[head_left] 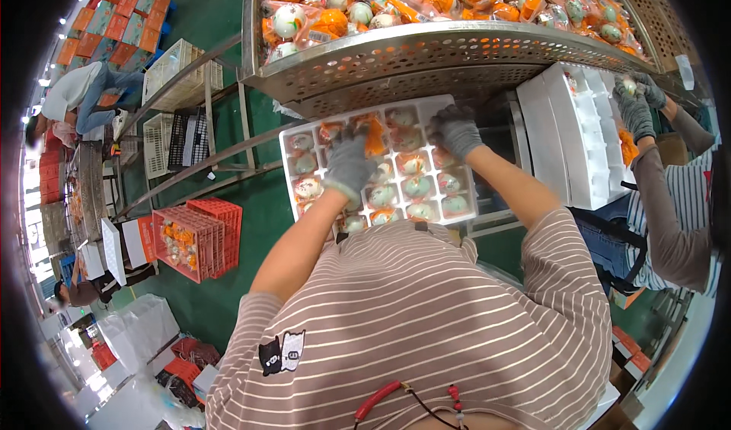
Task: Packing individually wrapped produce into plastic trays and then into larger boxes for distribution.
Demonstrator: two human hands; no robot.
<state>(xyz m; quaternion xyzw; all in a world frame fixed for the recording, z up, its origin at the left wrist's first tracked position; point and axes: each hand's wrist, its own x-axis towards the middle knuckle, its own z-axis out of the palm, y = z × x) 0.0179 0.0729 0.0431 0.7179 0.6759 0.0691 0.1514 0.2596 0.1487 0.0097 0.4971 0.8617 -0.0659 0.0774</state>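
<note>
A white compartment tray (pixel 289 134) lies in front of me under a metal trough, most of its cells filled with wrapped pale eggs (pixel 416 187). My left hand (pixel 348 165), in a grey glove, rests over the tray's middle and touches an orange packet (pixel 374 136) near the far row; whether it grips the packet is unclear. My right hand (pixel 457 130), also grey-gloved, reaches to the tray's far right corner with fingers curled at the edge; nothing is clearly seen in it.
A perforated metal trough (pixel 426 53) above holds several orange and clear egg packets. A stack of white trays (pixel 567 133) stands right, where a co-worker's gloved hands (pixel 636 102) work. Red crates (pixel 194 239) and white crates sit on the green floor at left.
</note>
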